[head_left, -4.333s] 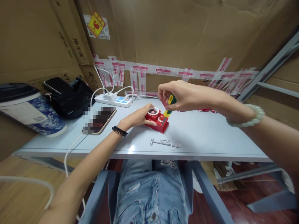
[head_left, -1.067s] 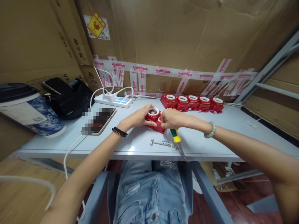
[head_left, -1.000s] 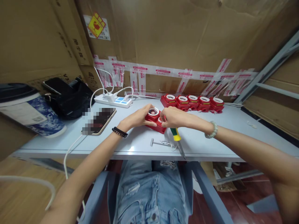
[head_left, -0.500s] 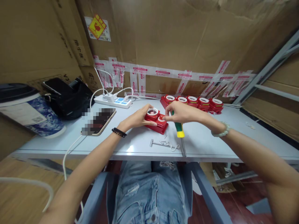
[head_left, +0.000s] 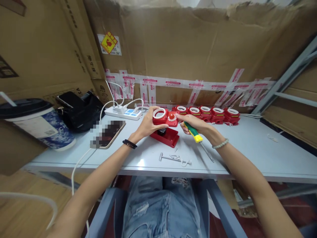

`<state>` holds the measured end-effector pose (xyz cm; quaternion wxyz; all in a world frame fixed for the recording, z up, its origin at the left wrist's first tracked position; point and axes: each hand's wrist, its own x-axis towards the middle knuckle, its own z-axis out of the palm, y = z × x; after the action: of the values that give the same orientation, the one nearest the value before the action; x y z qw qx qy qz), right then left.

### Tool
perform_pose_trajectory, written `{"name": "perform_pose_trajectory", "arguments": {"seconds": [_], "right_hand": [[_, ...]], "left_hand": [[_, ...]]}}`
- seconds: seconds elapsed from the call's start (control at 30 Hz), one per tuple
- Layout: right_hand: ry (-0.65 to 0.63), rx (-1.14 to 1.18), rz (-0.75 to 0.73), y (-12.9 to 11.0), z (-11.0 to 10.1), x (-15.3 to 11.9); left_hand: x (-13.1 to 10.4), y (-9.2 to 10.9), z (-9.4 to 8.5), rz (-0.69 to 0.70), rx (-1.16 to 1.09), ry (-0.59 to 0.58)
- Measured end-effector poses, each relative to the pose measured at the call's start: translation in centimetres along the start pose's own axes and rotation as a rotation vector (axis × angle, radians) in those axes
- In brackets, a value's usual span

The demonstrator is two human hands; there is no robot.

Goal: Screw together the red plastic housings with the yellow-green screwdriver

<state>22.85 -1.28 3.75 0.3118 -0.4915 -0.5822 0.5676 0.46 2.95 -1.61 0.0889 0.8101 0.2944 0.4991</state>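
Observation:
My left hand (head_left: 149,124) grips the left end of a red cover (head_left: 164,121) with a white ring and a round red button. This cover is raised and tilted above its red base box (head_left: 170,136), which rests on the table; something dark shows between the two. My right hand (head_left: 194,125) is closed around a screwdriver (head_left: 194,132) with a green and yellow handle, its shaft pointing down and to the right. Fingertips of that hand reach the cover's right end. In front of the box lie a small metal T-shaped tool (head_left: 170,158) and several small screws or pins (head_left: 175,156).
Several similar red units (head_left: 205,114) with white rings stand in a row at the back. A power strip (head_left: 123,113) with cables, a phone (head_left: 109,134), a black bag (head_left: 79,114) and a large cup (head_left: 42,124) occupy the left. Cardboard (head_left: 173,46) walls the back.
The red cover has come up off its base box, lifted by my left hand. My right hand has turned, so the screwdriver now slants outward to the right. The view has shifted slightly.

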Motion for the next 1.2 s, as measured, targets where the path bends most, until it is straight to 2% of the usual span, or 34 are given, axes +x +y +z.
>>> {"name": "perform_pose_trajectory", "arguments": {"seconds": [0.23, 0.4, 0.47, 0.6, 0.7, 0.9, 1.0, 1.1, 1.2], "right_hand": [[-0.088, 0.229, -0.049, 0.1, 0.8, -0.3], [-0.042, 0.346, -0.054, -0.3, 0.8, -0.7], [-0.007, 0.383, -0.089, -0.5, 0.3, -0.9], [0.029, 0.437, -0.156, -0.6, -1.2, -1.3], [0.034, 0.435, -0.156, -0.4, -1.8, -1.5], [0.037, 0.416, -0.161, -0.3, -1.7, -1.5], [0.047, 0.407, -0.159, -0.3, -2.0, -1.5], [0.053, 0.425, -0.151, -0.4, -2.2, -1.6], [0.047, 0.418, -0.152, -0.3, -2.2, -1.6]], "left_hand": [[0.1, 0.3, 0.8, 0.032, -0.005, -0.008], [0.3, -0.1, -0.1, 0.012, -0.112, -0.025], [0.1, -0.2, -0.8, -0.045, -0.134, -0.093], [-0.7, 0.3, -1.7, -0.107, -0.057, -0.374], [-0.9, 0.7, -1.5, -0.070, -0.051, -0.446], [-0.8, -0.1, -0.3, -0.013, -0.116, -0.391], [-0.7, -0.4, -0.1, -0.038, -0.183, -0.326], [-0.3, -0.9, -0.8, -0.102, -0.200, -0.166], [-0.2, -2.5, -2.7, -0.204, -0.068, -0.010]]}}
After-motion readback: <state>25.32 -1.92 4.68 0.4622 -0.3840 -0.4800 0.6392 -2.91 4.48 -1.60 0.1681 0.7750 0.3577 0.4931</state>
